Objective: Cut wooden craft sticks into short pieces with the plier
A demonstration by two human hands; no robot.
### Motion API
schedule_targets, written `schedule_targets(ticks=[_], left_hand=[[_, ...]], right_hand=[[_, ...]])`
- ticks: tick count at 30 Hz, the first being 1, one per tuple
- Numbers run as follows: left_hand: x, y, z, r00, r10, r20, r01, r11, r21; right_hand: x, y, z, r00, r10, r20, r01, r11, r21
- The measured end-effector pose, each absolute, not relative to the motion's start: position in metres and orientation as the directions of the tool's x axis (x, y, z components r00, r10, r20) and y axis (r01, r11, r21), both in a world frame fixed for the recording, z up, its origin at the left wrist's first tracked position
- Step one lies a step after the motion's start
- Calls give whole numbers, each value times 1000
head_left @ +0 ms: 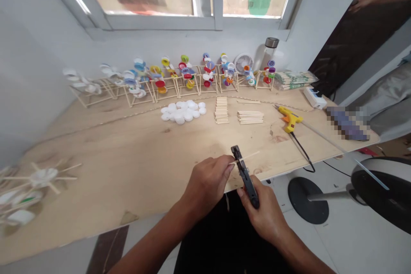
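Two hands working low at centre frame: your left hand [205, 182] pinches a thin wooden stick [249, 156], and your right hand [265, 218] wraps firmly round a black cutter [244, 175] set across that stick. Your fingers hide the stick's held end and part of the cutter's handle. Far right on the tabletop [154, 171], past a yellow glue gun [289, 117], a pixelated object [348, 123] can't be made out.
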State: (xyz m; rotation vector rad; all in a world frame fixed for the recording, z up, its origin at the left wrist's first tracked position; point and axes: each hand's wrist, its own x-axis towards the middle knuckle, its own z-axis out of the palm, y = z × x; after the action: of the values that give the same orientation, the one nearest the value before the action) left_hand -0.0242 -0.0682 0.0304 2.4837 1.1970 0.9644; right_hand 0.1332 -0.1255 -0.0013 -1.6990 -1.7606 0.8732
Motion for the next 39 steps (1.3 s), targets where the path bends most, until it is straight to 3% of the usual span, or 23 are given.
schedule_targets(ticks=[19,33,39], left_hand=[[-25,-58,21,460,701,544,673,-675,300],[-24,-55,13,575,564,593,718,-695,-35],[-28,-53,14,596,532,602,708,-702,-79]], right_hand=[[131,-116,-1,-34,995,-97,663,-50,-747],[127,-118,3,-70,987,-147,518,-90,-850],[126,-120,5,-81,985,-152,531,-86,-843]])
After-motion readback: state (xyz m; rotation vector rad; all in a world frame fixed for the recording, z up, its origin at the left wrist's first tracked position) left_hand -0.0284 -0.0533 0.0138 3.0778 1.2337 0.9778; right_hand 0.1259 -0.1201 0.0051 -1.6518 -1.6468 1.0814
